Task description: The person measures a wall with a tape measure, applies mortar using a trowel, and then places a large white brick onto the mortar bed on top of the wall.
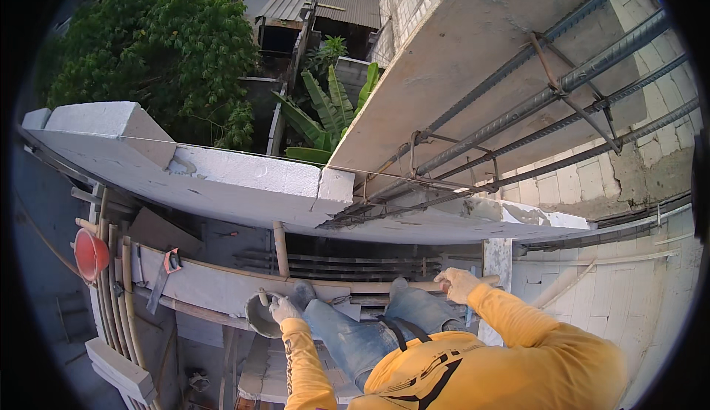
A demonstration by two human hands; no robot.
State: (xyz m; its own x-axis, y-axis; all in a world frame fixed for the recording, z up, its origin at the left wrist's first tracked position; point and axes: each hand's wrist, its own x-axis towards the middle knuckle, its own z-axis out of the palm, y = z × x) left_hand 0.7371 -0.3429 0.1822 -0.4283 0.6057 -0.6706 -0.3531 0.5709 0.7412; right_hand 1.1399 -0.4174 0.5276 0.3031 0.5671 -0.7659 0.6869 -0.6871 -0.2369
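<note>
At the rim of a grey bucket [260,317], my left hand [283,309] has its fingers closed over the edge. A short pale handle [262,296] stands up inside the bucket, beside those fingers. My right hand [458,286] hovers near the far end of a wooden pole, its fingers curled inward; what they hold, if anything, is hidden. Ahead of both hands runs a wall of white lightweight blocks [237,178], with a notch in its top where some grey mortar [182,166] shows. A thin string line crosses above the wall.
Steel rebar [510,114] tied with stirrups slants up to the right beside a board [444,70]. A handsaw [163,280] hangs on the scaffold plank [214,284]. Left of it are a red bowl-shaped object [91,254], poles and a loose white block [118,369]. Trees [155,48] grow below, beyond the wall.
</note>
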